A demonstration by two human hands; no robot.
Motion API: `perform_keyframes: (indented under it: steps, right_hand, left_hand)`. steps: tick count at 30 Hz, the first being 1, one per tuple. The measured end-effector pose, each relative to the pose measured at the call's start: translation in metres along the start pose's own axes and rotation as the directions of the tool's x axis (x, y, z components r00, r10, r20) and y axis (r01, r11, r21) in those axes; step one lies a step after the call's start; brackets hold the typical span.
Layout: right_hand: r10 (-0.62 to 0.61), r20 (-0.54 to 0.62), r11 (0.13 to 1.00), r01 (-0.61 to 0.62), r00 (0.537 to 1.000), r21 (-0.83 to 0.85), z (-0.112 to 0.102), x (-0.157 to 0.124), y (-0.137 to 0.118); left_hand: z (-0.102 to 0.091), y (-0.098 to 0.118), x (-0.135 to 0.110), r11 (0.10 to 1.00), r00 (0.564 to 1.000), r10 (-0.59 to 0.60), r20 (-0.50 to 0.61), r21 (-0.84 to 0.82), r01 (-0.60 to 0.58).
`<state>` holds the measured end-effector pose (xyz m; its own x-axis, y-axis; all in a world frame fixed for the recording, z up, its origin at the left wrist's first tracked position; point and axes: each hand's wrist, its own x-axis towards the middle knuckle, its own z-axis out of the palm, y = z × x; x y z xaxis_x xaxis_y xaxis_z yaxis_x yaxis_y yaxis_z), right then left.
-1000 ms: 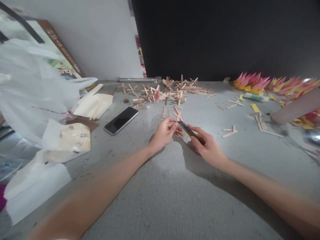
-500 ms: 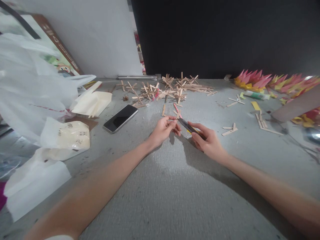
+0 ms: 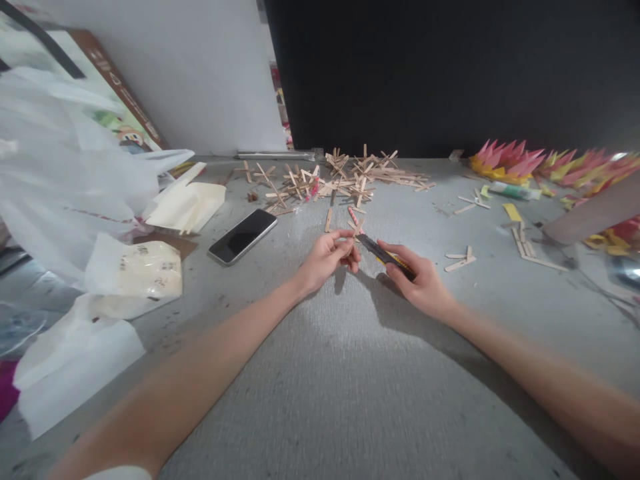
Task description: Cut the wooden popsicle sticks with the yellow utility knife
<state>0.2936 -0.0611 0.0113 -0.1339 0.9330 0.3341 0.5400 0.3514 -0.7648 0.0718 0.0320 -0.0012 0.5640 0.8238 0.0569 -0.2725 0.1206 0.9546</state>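
Over the middle of the grey table, my left hand point(image 3: 327, 259) pinches a small wooden craft stick between thumb and fingertips; most of the stick is hidden by the fingers. My right hand point(image 3: 420, 280) grips a black and yellow utility knife point(image 3: 383, 254). The knife's front end points up and left, right at the left fingertips; whether its blade touches the stick I cannot tell. Just beyond the hands lie a red and white striped piece point(image 3: 353, 215) and a short craft stick point(image 3: 329, 220). Farther back is a pile of craft sticks point(image 3: 360, 177), some joined in crossed shapes.
A smartphone point(image 3: 243, 237) lies left of my hands. Farther left are a paper tray point(image 3: 187, 207), a wrapped packet point(image 3: 155, 270) and a white plastic bag point(image 3: 65, 160). On the right are loose sticks point(image 3: 461, 259), a glue tube point(image 3: 515, 191) and pink-yellow paper flowers point(image 3: 507, 163).
The knife's front end has tilted and shifted slightly at the left fingertips. The stick end that stood up above my left fingers earlier is now hardly visible. Both hands stay in nearly the same place.
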Motion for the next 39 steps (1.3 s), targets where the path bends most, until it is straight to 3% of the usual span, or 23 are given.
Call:
perform_keyframes:
  steps: [6,14,20,28,39]
  right_hand:
    - [-0.038,-0.018,0.998,0.037,0.999,-0.041,0.001,-0.002,0.004]
    - [-0.051,-0.176,0.998,0.043,0.983,-0.048,0.005,-0.004,0.007]
    - [-0.197,-0.144,0.966,0.168,0.970,-0.196,0.005,-0.004,0.011]
    - [-0.444,-0.107,0.854,0.383,0.890,-0.352,0.006,-0.004,0.015]
    - [-0.415,-0.087,0.875,0.371,0.906,-0.310,0.007,-0.003,0.018]
  left_hand:
    - [0.003,-0.001,0.000,0.998,0.999,0.033,-0.012,0.045,-0.032]
    - [0.012,-0.009,-0.007,0.976,0.998,0.046,0.036,0.210,-0.052]
    - [0.024,-0.003,-0.013,0.984,0.997,0.023,0.074,0.174,-0.036]
    - [0.044,-0.003,-0.027,0.965,0.997,-0.038,0.066,0.262,0.020]
    - [0.042,0.003,-0.027,0.964,0.996,-0.058,0.064,0.263,0.040]
